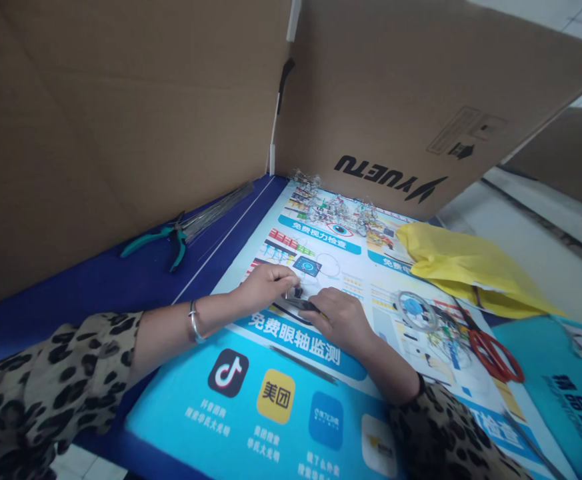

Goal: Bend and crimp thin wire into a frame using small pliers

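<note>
My left hand [269,288] is closed in a pinch over the printed sheet, with what looks like a thin wire [339,265] curving in a loop just beyond the fingertips. Close against it, my right hand [341,319] is wrapped round a small dark metal tool [298,304]; its exact kind is partly hidden by the fingers. The two hands almost meet at the tool. A long thin dark rod [303,364] lies on the sheet in front of my hands.
Teal-handled pliers [175,241] lie left beside a bundle of straight wires [218,212]. Tangled wire pieces [338,210] sit at the back. On the right are a wire spool [415,311], red-handled scissors [495,355] and a yellow bag [463,263]. Cardboard walls [395,100] stand behind.
</note>
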The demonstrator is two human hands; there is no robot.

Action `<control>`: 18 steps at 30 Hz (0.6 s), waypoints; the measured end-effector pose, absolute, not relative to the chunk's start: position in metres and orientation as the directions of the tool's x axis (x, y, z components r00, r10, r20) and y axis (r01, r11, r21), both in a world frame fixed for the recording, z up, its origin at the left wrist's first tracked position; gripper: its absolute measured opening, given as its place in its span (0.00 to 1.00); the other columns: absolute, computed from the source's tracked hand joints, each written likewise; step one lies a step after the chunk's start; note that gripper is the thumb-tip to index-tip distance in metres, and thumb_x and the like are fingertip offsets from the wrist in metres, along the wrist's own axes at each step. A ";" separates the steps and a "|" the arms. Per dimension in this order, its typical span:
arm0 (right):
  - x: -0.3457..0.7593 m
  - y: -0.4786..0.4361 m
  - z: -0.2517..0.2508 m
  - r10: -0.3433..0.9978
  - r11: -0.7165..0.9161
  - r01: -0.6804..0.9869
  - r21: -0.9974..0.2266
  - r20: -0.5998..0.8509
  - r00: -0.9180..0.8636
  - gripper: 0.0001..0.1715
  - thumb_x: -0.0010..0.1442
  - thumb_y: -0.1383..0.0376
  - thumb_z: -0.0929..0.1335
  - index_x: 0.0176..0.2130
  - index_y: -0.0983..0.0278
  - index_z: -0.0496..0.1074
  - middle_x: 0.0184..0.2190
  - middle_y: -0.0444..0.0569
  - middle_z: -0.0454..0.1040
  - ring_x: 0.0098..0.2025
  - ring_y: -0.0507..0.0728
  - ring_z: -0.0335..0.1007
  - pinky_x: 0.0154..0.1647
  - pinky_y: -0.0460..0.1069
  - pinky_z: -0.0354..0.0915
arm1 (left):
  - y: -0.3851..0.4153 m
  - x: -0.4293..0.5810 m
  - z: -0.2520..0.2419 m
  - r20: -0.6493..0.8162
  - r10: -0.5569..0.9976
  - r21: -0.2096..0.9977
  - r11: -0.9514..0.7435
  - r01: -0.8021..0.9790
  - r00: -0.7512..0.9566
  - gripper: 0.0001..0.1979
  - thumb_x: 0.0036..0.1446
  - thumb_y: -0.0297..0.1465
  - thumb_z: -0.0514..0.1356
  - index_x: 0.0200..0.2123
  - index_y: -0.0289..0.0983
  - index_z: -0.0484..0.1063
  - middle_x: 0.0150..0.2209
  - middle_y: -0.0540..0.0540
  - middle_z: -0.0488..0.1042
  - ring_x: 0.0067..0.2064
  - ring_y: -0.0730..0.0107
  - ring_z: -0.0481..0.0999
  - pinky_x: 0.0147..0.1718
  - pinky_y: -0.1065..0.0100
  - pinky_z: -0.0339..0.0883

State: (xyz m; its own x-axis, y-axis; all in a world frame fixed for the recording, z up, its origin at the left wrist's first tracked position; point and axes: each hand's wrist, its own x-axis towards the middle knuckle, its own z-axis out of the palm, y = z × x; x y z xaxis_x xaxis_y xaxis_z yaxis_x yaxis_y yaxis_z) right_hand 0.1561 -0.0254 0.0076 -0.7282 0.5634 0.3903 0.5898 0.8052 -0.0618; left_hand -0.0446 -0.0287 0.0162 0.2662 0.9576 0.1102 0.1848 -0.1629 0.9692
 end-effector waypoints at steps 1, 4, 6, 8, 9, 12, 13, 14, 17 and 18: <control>0.156 -0.026 0.008 0.572 0.801 0.595 -0.064 0.374 -0.730 0.20 0.62 0.54 0.60 0.29 0.64 0.71 0.23 0.47 0.69 0.29 0.52 0.64 0.31 0.46 0.56 | -0.028 -0.045 0.016 0.124 0.954 0.964 -0.181 0.194 0.272 0.12 0.54 0.33 0.53 0.22 0.34 0.68 0.22 0.51 0.67 0.26 0.76 0.65 0.27 0.72 0.59; 0.156 -0.026 0.011 0.604 0.783 0.617 -0.073 0.321 -0.729 0.22 0.62 0.53 0.60 0.28 0.63 0.70 0.23 0.46 0.70 0.29 0.51 0.65 0.30 0.46 0.55 | -0.027 -0.045 0.014 0.169 0.942 0.945 -0.238 0.226 0.288 0.12 0.54 0.32 0.53 0.21 0.34 0.67 0.22 0.51 0.67 0.26 0.76 0.65 0.28 0.73 0.59; 0.155 -0.027 0.013 0.630 0.768 0.635 -0.082 0.278 -0.725 0.22 0.62 0.52 0.59 0.28 0.63 0.70 0.24 0.46 0.70 0.30 0.51 0.65 0.30 0.46 0.54 | -0.027 -0.046 0.012 0.189 0.938 0.931 -0.266 0.252 0.291 0.13 0.55 0.32 0.52 0.21 0.34 0.67 0.22 0.51 0.67 0.26 0.76 0.65 0.28 0.73 0.59; 0.155 -0.028 0.016 0.651 0.754 0.650 -0.091 0.233 -0.723 0.22 0.62 0.52 0.59 0.28 0.63 0.70 0.25 0.46 0.71 0.30 0.51 0.66 0.31 0.46 0.54 | -0.027 -0.046 0.010 0.205 0.933 0.917 -0.289 0.275 0.296 0.13 0.55 0.32 0.52 0.22 0.34 0.68 0.22 0.51 0.67 0.27 0.75 0.66 0.28 0.72 0.59; 0.154 -0.028 0.017 0.660 0.748 0.656 -0.096 0.208 -0.722 0.21 0.62 0.52 0.59 0.28 0.63 0.69 0.26 0.46 0.71 0.30 0.51 0.66 0.30 0.46 0.54 | -0.027 -0.046 0.010 0.214 0.930 0.910 -0.301 0.284 0.300 0.13 0.56 0.32 0.52 0.23 0.34 0.69 0.23 0.50 0.68 0.27 0.75 0.67 0.29 0.72 0.60; 0.153 -0.028 0.021 0.673 0.739 0.665 -0.107 0.145 -0.725 0.21 0.62 0.52 0.59 0.28 0.62 0.69 0.26 0.45 0.72 0.30 0.51 0.67 0.29 0.46 0.53 | -0.028 -0.045 0.010 0.242 0.920 0.891 -0.337 0.306 0.308 0.13 0.56 0.33 0.52 0.24 0.34 0.70 0.25 0.50 0.69 0.29 0.74 0.68 0.30 0.72 0.61; 0.153 -0.028 0.022 0.675 0.738 0.666 -0.107 0.130 -0.726 0.21 0.62 0.52 0.59 0.28 0.62 0.69 0.26 0.45 0.72 0.29 0.51 0.67 0.29 0.46 0.53 | -0.029 -0.045 0.010 0.250 0.918 0.885 -0.346 0.311 0.308 0.13 0.56 0.33 0.52 0.24 0.34 0.70 0.25 0.49 0.70 0.30 0.73 0.68 0.31 0.72 0.62; 0.153 -0.029 0.023 0.677 0.736 0.668 -0.106 0.119 -0.727 0.21 0.62 0.52 0.59 0.27 0.62 0.69 0.26 0.45 0.72 0.29 0.51 0.67 0.28 0.46 0.53 | -0.029 -0.045 0.010 0.257 0.916 0.881 -0.353 0.315 0.309 0.12 0.56 0.32 0.52 0.25 0.34 0.70 0.26 0.49 0.71 0.31 0.73 0.68 0.32 0.71 0.62; 0.152 -0.029 0.025 0.684 0.730 0.676 -0.103 0.100 -0.723 0.21 0.62 0.52 0.60 0.27 0.62 0.69 0.26 0.45 0.72 0.29 0.51 0.67 0.28 0.46 0.53 | -0.030 -0.045 0.011 0.272 0.909 0.874 -0.371 0.315 0.317 0.12 0.56 0.32 0.52 0.26 0.34 0.71 0.28 0.47 0.72 0.32 0.72 0.69 0.34 0.71 0.63; 0.152 -0.029 0.024 0.687 0.727 0.679 -0.103 0.096 -0.720 0.21 0.62 0.52 0.60 0.27 0.62 0.69 0.26 0.45 0.72 0.29 0.51 0.67 0.28 0.46 0.53 | -0.031 -0.045 0.011 0.275 0.907 0.871 -0.375 0.317 0.319 0.12 0.56 0.32 0.52 0.26 0.34 0.71 0.28 0.47 0.72 0.32 0.72 0.69 0.34 0.71 0.63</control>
State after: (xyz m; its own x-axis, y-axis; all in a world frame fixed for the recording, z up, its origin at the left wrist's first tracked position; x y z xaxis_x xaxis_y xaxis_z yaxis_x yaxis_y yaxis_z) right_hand 0.1523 -0.0291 0.0243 -0.7203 0.6870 0.0957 0.6793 0.7266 -0.1032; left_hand -0.0448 -0.0305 0.0109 0.3193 0.9070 0.2747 0.3167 -0.3753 0.8711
